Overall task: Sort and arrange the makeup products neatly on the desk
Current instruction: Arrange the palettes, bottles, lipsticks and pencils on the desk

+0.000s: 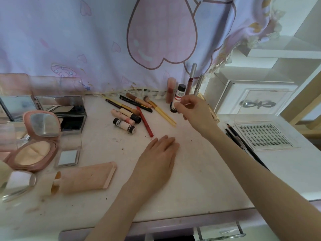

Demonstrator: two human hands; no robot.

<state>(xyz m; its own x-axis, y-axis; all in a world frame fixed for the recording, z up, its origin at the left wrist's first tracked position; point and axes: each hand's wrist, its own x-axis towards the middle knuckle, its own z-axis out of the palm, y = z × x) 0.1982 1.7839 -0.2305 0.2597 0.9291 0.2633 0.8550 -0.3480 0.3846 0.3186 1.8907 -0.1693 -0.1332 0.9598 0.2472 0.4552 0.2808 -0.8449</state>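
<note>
- We count two black-capped white tubes: one lies on the tabletop point(199, 171) among the loose sticks point(124, 125), the other stands upright at the back point(179, 94).
- We see one pink patterned tube point(123, 117) and one cream tube with a black end point(130, 115) lying just beside the lying white one.
- One red pencil point(145, 121) lies slanted, touching that cluster's right side.
- Two dark pencils point(135, 103) and two brushes point(139, 100) lie fanned near the back edge; a third, yellow-handled brush point(160, 110) slants toward the right hand.
- Three tall sticks stand at the back by the curtain point(69, 40): one pink point(171, 92), one with a red lower part and silver cap point(191, 79), one silver point(199, 85).
- On the left we count one open pink compact point(34, 146), two mirrored cases point(67, 110), one small clear square pan point(68, 157), and one large peach tube point(83, 178) lying flat.
- On the right, one lash tray point(265, 136) lies with two dark pencils point(243, 141) beside it.
- Our left hand point(156, 160) lies flat on the tabletop, fingers straight and together, holding nothing.
- Our right hand point(194, 112) pinches the standing white tube with curled fingertips point(178, 106) near its lower half.
</note>
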